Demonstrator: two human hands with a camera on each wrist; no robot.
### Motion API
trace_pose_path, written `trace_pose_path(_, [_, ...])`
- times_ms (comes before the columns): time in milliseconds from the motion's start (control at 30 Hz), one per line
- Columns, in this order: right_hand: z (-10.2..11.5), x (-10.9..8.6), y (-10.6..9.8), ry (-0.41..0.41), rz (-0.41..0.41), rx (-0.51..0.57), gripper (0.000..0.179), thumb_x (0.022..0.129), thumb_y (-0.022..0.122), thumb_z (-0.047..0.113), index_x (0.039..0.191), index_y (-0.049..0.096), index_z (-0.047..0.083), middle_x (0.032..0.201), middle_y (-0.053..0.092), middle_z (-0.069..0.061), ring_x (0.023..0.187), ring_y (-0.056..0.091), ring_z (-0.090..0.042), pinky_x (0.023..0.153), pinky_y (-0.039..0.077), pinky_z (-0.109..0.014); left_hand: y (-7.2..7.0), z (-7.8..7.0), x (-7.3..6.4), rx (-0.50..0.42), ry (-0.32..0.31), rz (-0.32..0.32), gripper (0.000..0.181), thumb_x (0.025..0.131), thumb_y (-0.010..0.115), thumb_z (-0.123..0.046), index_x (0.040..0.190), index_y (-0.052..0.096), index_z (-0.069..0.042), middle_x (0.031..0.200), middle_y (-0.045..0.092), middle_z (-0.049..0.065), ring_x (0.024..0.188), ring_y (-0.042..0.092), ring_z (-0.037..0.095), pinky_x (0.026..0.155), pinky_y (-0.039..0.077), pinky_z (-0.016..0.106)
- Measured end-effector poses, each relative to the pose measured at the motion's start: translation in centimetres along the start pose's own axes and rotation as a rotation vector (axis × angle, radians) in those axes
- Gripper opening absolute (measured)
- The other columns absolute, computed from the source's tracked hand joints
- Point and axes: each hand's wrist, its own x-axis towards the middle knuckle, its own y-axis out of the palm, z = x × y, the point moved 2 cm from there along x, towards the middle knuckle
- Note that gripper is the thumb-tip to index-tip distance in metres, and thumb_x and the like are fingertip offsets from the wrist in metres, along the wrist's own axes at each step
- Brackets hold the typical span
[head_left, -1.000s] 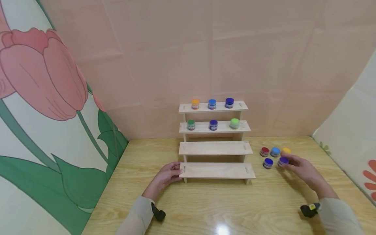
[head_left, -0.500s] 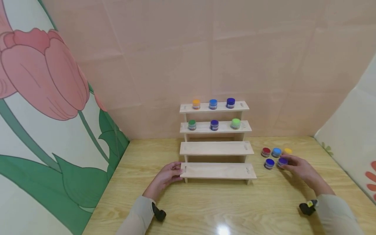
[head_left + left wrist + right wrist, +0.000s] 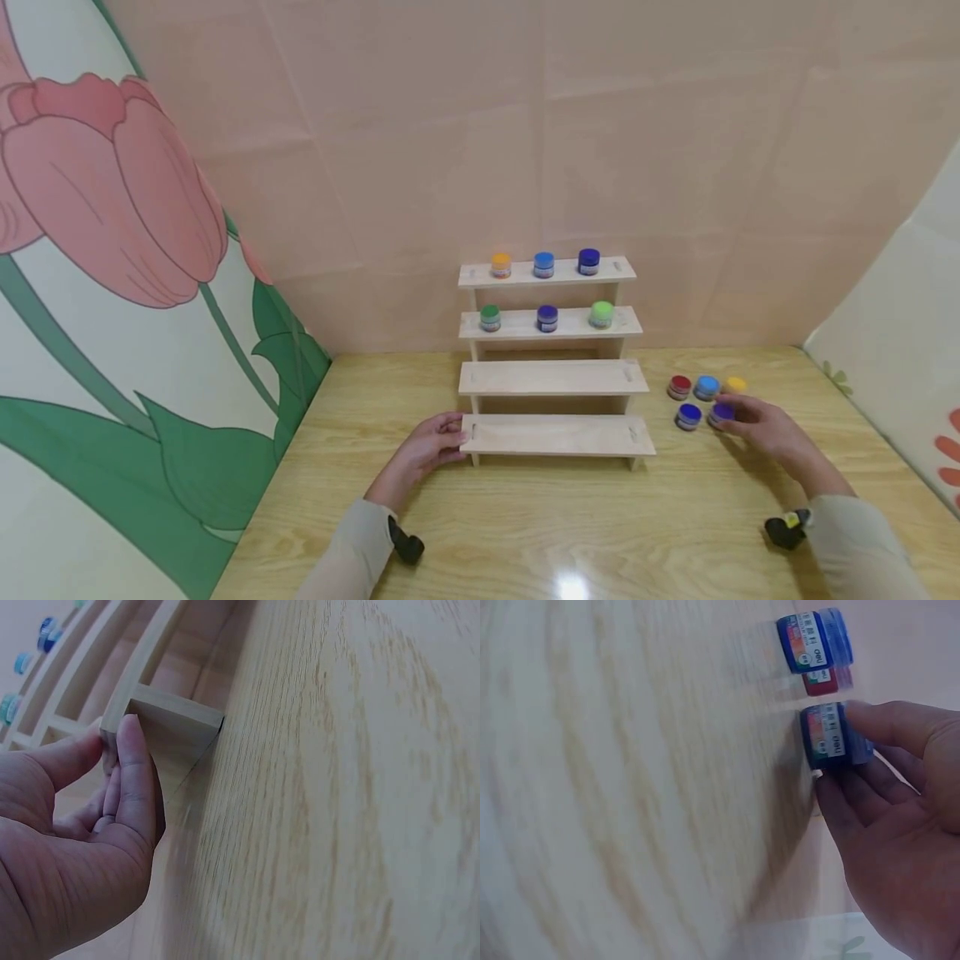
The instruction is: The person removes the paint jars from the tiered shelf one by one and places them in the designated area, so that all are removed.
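Note:
My left hand [image 3: 426,450] pinches the left end of the lowest board of a pale wooden step rack [image 3: 555,435]; the left wrist view has the thumb above and fingers below the board's corner [image 3: 112,724]. On the right, my right hand [image 3: 772,429] holds a small dark-blue paint jar [image 3: 722,414] between thumb and fingers, and the right wrist view has its label [image 3: 826,735] facing the camera. Close beside it stand another blue jar [image 3: 688,416], a dark red jar [image 3: 679,387], a light blue jar [image 3: 707,387] and a yellow jar [image 3: 735,385].
The rack's top board bears orange [image 3: 501,266], light blue [image 3: 543,265] and dark-blue [image 3: 588,262] jars. Below it, the second board carries green [image 3: 490,317], purple-blue [image 3: 547,318] and lime green [image 3: 602,314] jars. A pink cloth wall [image 3: 405,208] rises behind the wooden table [image 3: 525,525].
My right hand has shifted slightly left with its fingers closing in on the dark-blue jar. The left hand keeps its grip on the rack, and the head view has shifted a little.

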Motion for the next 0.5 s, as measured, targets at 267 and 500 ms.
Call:
trace_pose_path(267, [1.7, -0.5, -1.1, -0.05, -0.061, -0.094, 0.059, 0.104, 0.06, 0.032, 0.145, 0.045, -0.008, 0.14, 0.05, -0.035, 0.124, 0.053, -0.048, 0.091, 0.055, -0.032, -0.1, 0.3, 0.1, -0.01, -0.004, -0.005, 0.056, 0.097, 0.062, 0.002, 0.149, 0.039, 0.008, 0.109, 0.056, 0.009, 0.085, 0.064, 0.016, 0.075, 0.062, 0.026])
trace_pose_path(500, [6.3, -0.4, -2.0, -0.111, -0.112, -0.101, 0.058, 0.105, 0.054, 0.039, 0.146, 0.046, -0.002, 0.141, 0.052, -0.03, 0.123, 0.053, -0.045, 0.08, 0.049, -0.017, -0.2, 0.2, 0.2, -0.005, 0.0, -0.002, 0.057, 0.097, 0.062, 0.001, 0.149, 0.039, 0.008, 0.109, 0.055, 0.009, 0.086, 0.064, 0.016, 0.076, 0.062, 0.027])
